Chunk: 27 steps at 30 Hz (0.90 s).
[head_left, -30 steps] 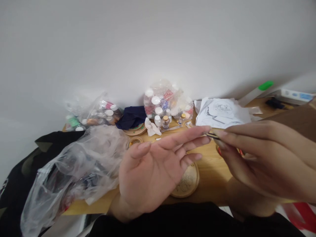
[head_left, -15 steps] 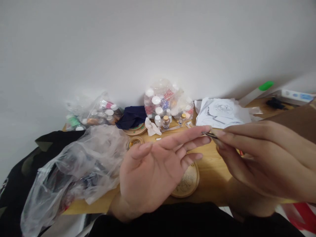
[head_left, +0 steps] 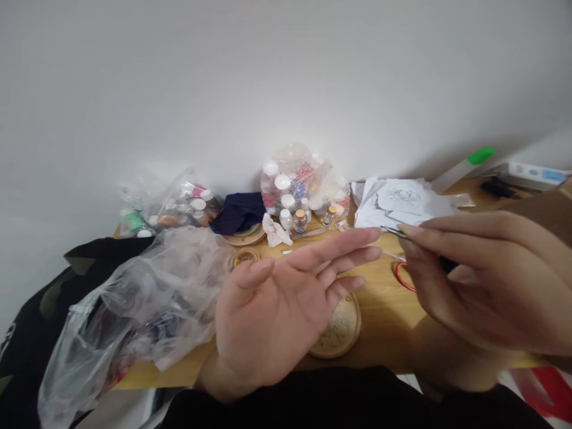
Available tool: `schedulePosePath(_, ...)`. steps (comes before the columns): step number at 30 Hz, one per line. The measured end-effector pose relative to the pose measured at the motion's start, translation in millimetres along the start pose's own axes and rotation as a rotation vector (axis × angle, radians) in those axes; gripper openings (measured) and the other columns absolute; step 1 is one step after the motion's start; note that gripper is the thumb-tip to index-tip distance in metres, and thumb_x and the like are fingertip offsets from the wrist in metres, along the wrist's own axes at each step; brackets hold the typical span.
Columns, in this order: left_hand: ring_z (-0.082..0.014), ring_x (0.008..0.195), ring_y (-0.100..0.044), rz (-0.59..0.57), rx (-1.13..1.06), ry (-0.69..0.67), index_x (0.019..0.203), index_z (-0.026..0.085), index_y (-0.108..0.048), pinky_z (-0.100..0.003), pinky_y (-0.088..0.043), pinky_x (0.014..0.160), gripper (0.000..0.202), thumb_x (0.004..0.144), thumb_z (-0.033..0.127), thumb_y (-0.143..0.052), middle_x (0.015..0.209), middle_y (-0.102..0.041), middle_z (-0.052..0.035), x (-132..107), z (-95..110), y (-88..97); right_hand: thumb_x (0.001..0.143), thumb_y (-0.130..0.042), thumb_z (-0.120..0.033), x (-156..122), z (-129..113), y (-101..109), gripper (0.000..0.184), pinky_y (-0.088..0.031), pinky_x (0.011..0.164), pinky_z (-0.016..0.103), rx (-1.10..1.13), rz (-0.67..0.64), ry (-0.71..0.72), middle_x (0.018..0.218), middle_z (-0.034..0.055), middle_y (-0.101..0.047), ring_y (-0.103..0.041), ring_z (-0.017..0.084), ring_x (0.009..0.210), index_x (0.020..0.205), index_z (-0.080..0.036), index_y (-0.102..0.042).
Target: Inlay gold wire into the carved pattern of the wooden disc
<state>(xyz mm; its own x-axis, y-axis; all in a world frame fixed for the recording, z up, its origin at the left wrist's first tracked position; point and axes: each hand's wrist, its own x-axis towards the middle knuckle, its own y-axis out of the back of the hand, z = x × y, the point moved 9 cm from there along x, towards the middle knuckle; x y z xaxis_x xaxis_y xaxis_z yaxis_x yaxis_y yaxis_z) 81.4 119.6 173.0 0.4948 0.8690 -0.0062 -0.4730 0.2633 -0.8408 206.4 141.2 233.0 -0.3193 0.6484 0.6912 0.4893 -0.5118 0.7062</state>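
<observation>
My left hand (head_left: 277,316) is held palm up over the table, its fingers stretched to the right and nothing gripped in it. Between the thumb and fingers of my right hand (head_left: 482,280) is a pair of metal tweezers (head_left: 393,231). Their tips point left, just off my left index fingertip. Anything tiny at the tips is too small to make out. Below my left hand lies a round hoop (head_left: 343,333) with a line drawing on pale cloth, partly covered by the palm. Scissors with a red handle (head_left: 402,279) show partly behind my right hand.
Bagged bottles (head_left: 292,182) stand along the wall, with small jars (head_left: 300,221) in front. Dark blue cloth (head_left: 239,213) covers part of some hoops. Printed drawings (head_left: 393,199) lie at the back right. A clear plastic bag (head_left: 147,298) spreads over the table's left side.
My right hand has drawn the tweezers slightly right and up, away from my left index fingertip. More of the red scissors handle shows. My left hand stays nearly still.
</observation>
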Motion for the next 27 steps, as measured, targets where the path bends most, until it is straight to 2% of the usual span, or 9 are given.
schedulePosePath(2, -0.0262, 0.143, -0.042, -0.005, -0.015, -0.001, 0.122, 0.021, -0.068, -0.033, -0.034, 0.115, 0.056, 0.085, 0.05, -0.038, 0.139, -0.062, 0.0, 0.8, 0.1, 0.4, 0.094, -0.049, -0.028, 0.0, -3.7, 3.0, 0.028, -0.048, 0.061, 0.033, 0.02, 0.036, 0.041, 0.059, -0.0003, -0.058, -0.062, 0.017, 0.061, 0.069, -0.028, -0.06)
schedulePosePath(6, -0.0208, 0.138, -0.048, -0.014, -0.103, -0.002, 0.123, 0.015, -0.068, -0.025, -0.041, 0.107, 0.06, 0.087, 0.05, -0.036, 0.139, -0.062, -0.0025, 2.8, 0.7, -1.0, 0.09, -0.061, -0.025, -1.7, -17.5, 17.0, 0.014, -0.048, 0.057, 0.031, 0.039, 0.182, 0.155, 0.069, -0.0012, -0.064, -0.06, 0.014, 0.058, 0.077, -0.025, -0.064)
schedulePosePath(10, -0.0195, 0.135, -0.051, -0.025, -0.144, 0.014, 0.124, 0.011, -0.067, -0.023, -0.043, 0.105, 0.062, 0.086, 0.05, -0.037, 0.138, -0.063, -0.0038, 2.7, 0.2, -3.8, 0.093, -0.057, -0.023, -0.8, -18.8, 16.1, 0.016, -0.049, 0.06, 0.033, 0.038, 0.15, 0.109, 0.071, 0.0002, -0.066, -0.061, 0.015, 0.062, 0.08, -0.025, -0.064)
schedulePosePath(13, -0.0188, 0.133, -0.052, -0.024, -0.163, 0.018, 0.127, 0.008, -0.065, -0.022, -0.044, 0.104, 0.064, 0.086, 0.049, -0.037, 0.138, -0.062, -0.005, 2.1, 0.0, -3.8, 0.091, -0.06, -0.019, -0.8, -23.1, 17.4, 0.012, -0.049, 0.06, 0.033, 0.015, 0.151, 0.131, 0.073, 0.0001, -0.067, -0.061, 0.015, 0.062, 0.081, -0.025, -0.064)
schedulePosePath(21, -0.0206, 0.137, -0.048, 0.006, -0.134, 0.026, 0.122, 0.013, -0.068, -0.023, -0.043, 0.103, 0.059, 0.086, 0.05, -0.039, 0.138, -0.062, -0.0034, 2.9, -0.7, -2.1, 0.091, -0.062, -0.019, -1.3, -23.7, 18.9, 0.011, -0.047, 0.062, 0.031, -0.003, 0.168, 0.151, 0.073, 0.0002, -0.067, -0.06, 0.013, 0.062, 0.082, -0.024, -0.064)
schedulePosePath(27, -0.0212, 0.136, -0.049, 0.005, -0.13, 0.024, 0.121, 0.014, -0.069, -0.026, -0.043, 0.104, 0.059, 0.086, 0.05, -0.037, 0.137, -0.063, -0.0029, 3.2, -0.8, -2.2, 0.09, -0.062, -0.019, -1.7, -22.5, 18.6, 0.013, -0.048, 0.061, 0.033, -0.002, 0.168, 0.131, 0.074, -0.0019, -0.068, -0.061, 0.015, 0.062, 0.082, -0.028, -0.064)
